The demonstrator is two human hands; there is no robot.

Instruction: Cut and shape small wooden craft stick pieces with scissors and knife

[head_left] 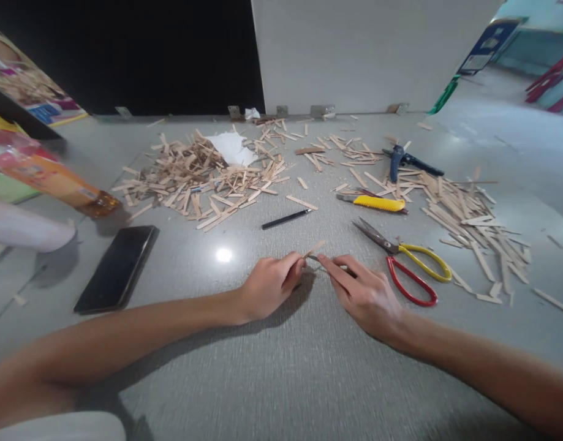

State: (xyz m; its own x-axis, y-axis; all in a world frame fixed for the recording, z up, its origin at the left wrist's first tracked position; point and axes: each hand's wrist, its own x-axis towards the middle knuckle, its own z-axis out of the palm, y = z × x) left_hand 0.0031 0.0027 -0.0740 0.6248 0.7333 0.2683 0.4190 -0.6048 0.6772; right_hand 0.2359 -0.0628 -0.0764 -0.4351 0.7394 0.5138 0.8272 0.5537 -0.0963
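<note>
My left hand (272,283) is closed, pinching a small flat wooden stick (317,247) whose end sticks out past the fingertips. Opposite it, my right hand (366,297) grips a thin dark tool (312,257); its tip reaches to the stick at my left fingers. Most of that tool is hidden by the fingers, so I cannot tell its exact kind. Just beyond the hands lies a slim black pen-like rod (287,219). Scissors (391,247) with one yellow and one red handle rest beside my right hand, blades partly apart. A yellow utility knife (377,203) lies behind them.
A big heap of cut wooden sticks (184,174) with white paper (232,149) lies back left. More sticks (465,208) spread at right, near dark blue-handled cutters (397,160). A black phone (118,269), an orange bottle (70,180) and a white cylinder (28,225) are at left.
</note>
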